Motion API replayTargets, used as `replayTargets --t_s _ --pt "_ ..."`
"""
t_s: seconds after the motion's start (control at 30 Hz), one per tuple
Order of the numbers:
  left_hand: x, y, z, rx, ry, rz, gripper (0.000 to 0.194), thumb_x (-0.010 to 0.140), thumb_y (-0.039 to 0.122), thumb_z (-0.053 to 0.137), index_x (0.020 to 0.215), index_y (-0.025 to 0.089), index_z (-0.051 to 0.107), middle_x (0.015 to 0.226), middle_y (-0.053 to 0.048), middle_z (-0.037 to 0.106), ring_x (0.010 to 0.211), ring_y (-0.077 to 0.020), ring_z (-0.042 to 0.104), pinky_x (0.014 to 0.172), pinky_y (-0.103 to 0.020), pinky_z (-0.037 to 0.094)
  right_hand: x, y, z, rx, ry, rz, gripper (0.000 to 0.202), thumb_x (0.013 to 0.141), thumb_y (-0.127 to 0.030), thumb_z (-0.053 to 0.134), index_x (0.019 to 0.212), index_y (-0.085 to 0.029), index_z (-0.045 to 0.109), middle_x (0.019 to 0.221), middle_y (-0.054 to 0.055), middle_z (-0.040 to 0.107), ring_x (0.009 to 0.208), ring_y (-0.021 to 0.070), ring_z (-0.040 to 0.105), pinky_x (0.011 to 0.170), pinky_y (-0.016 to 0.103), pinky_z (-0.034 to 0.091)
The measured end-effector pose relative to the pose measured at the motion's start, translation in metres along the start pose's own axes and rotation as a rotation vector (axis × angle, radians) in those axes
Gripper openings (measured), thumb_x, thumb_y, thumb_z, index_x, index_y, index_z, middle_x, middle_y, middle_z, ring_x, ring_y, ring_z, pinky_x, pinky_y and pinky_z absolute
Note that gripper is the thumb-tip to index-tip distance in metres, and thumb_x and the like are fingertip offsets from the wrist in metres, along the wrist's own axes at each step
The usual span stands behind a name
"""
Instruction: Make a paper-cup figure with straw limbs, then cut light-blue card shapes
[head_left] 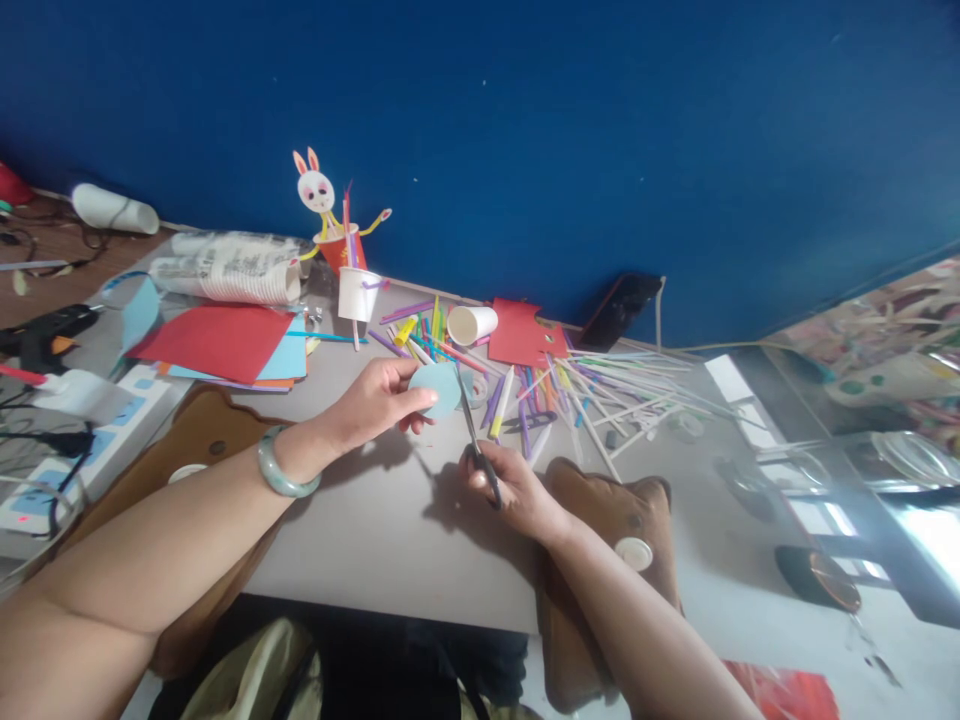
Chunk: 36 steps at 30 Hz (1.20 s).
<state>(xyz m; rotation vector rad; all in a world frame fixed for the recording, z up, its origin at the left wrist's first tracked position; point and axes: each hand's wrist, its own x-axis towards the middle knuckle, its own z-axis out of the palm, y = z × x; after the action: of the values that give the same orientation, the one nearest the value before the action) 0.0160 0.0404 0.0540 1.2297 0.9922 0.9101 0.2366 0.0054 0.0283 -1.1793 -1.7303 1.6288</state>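
My left hand (386, 398) pinches a light blue, roundish piece of paper (437, 390) between thumb and fingers above the table. In my right hand (516, 488) are scissors (476, 440) with dark handles; their blades point up and away, along the right edge of the blue paper. Whether the blades touch the paper is hard to tell. Just beyond the hands lie many coloured straws and sticks (525, 400), and a white paper cup (472, 325) on its side.
A rabbit figure (316, 190) stands in cups near the blue wall. Red paper (217, 340) tops a stack at left, beside a power strip (97, 450). Cut red paper (517, 332) and a phone (621, 310) lie behind. Brown cushions (607, 600) flank the front edge.
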Motion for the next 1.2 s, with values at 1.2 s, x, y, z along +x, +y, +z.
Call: replayTargets --t_s 1.2 --pt "-0.0015 -0.0015 -0.0037 0.098 -0.083 0.015 0.019 0.077 0.027 0.06 0.087 0.012 0.065 0.068 -0.001 0.062 0.056 -0.0104 0.058 0.046 -0.019 0.046 -0.001 0.0006 -0.0016 -0.055 -0.027 -0.024 0.062 0.069 -0.079 0.062 0.068 -0.017 0.053 0.061 -0.002 0.049 0.057 0.0106 0.043 0.052 0.024 0.038"
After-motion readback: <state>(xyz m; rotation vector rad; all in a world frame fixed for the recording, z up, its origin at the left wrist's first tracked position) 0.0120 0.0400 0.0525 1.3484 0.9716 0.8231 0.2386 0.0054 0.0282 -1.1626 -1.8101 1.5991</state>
